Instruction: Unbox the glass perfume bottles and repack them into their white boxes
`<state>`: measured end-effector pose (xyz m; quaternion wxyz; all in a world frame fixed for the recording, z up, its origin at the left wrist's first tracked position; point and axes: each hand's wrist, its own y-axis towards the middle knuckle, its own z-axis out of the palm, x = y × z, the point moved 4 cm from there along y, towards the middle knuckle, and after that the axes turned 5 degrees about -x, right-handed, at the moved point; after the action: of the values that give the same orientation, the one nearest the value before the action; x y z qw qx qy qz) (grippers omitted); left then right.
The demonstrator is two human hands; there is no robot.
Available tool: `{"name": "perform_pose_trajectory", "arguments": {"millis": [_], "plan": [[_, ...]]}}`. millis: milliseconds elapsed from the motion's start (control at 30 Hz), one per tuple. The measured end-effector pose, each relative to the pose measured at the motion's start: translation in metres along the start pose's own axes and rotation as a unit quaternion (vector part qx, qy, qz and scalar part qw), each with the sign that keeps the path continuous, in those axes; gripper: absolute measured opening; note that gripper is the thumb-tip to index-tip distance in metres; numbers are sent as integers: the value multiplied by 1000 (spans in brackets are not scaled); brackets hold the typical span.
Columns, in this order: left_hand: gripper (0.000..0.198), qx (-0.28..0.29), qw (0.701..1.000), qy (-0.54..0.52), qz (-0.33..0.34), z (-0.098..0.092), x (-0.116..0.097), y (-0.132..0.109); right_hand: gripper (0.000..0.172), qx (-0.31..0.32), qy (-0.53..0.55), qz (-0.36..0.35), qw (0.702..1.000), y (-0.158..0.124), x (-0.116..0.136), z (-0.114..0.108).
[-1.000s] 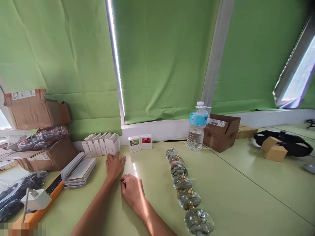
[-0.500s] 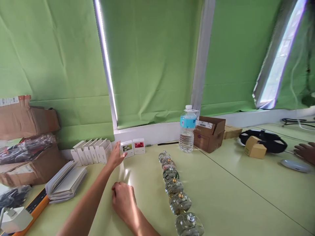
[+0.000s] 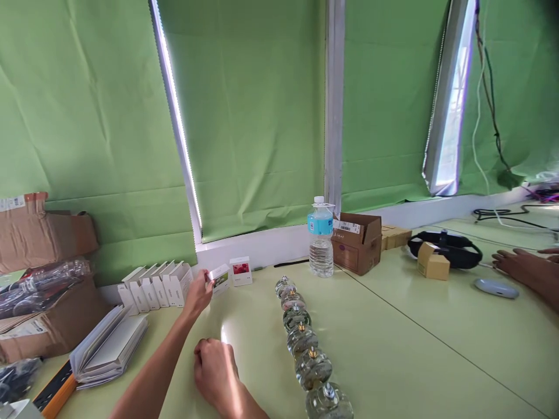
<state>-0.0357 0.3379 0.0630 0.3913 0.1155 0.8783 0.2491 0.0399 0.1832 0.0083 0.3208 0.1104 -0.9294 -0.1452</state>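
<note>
My left hand (image 3: 200,292) is closed on a small white box (image 3: 219,280) with a white-flower picture on a green ground, gripped at its left edge. The box is tilted. Just right of it, a similar white box (image 3: 241,272) with a red picture stands upright. Close to my left hand, on its left, is a row of several white cartons (image 3: 155,285). My right hand (image 3: 215,370) rests on the table with its fingers curled under; what they hold, if anything, is hidden. Right of this hand runs a line of squat clear glass bottles (image 3: 313,368) with small metal tops.
A water bottle (image 3: 321,241) stands before a brown carton (image 3: 358,241). Farther right are a small tan box (image 3: 432,263), a black strap-like item (image 3: 465,256), a mouse (image 3: 496,288) and another person's hand (image 3: 524,269). Leftward lie notebooks (image 3: 111,352) and cardboard boxes (image 3: 56,326).
The flower-picture box has tipped from upright to tilted in my left hand. The view has turned slightly right. My right hand still rests on the table.
</note>
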Motion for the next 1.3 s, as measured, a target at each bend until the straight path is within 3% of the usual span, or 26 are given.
{"name": "perform_pose_trajectory", "arguments": {"millis": [100, 233, 367, 433, 567, 667, 733, 833, 967, 1067, 1133, 1300], "plan": [[34, -9, 1000, -22, -16, -12, -5, -18, 25, -17, 31, 37, 999, 0, -6, -1], [55, -38, 998, -29, -51, -37, -7, -54, 31, -102, 107, 104, 984, 3, -16, -8], [55, -34, 996, 3, -77, -64, -12, -84, 34, -136, 137, 137, 972, 12, -17, -23], [53, -5, 995, 48, -88, -75, -18, -93, 34, -116, 151, 154, 969, 17, -15, -33], [69, 102, 983, 124, -89, -91, -33, -107, 37, -66, 183, 153, 969, 26, -8, -53], [82, 201, 974, 48, -88, -97, -44, -114, 37, 28, 221, 139, 965, 29, -2, -61], [90, 270, 956, -24, -113, -98, -47, -117, 31, 129, 282, 135, 941, 27, 4, -64], [94, 324, 930, -102, -141, -98, -47, -117, 23, 167, 349, 148, 910, 25, 7, -73], [81, 311, 930, -172, -90, -94, -47, -116, 24, 178, 379, 146, 896, 26, 7, -80], [64, 298, 934, -196, -16, -88, -56, -120, 48, 188, 372, 169, 893, 27, 6, -80], [62, 273, 947, -170, 0, -85, -60, -123, 58, 196, 364, 164, 896, 27, 7, -82], [61, 214, 972, -95, 14, -80, -67, -129, 56, 197, 316, 143, 917, 27, 7, -92]]}}
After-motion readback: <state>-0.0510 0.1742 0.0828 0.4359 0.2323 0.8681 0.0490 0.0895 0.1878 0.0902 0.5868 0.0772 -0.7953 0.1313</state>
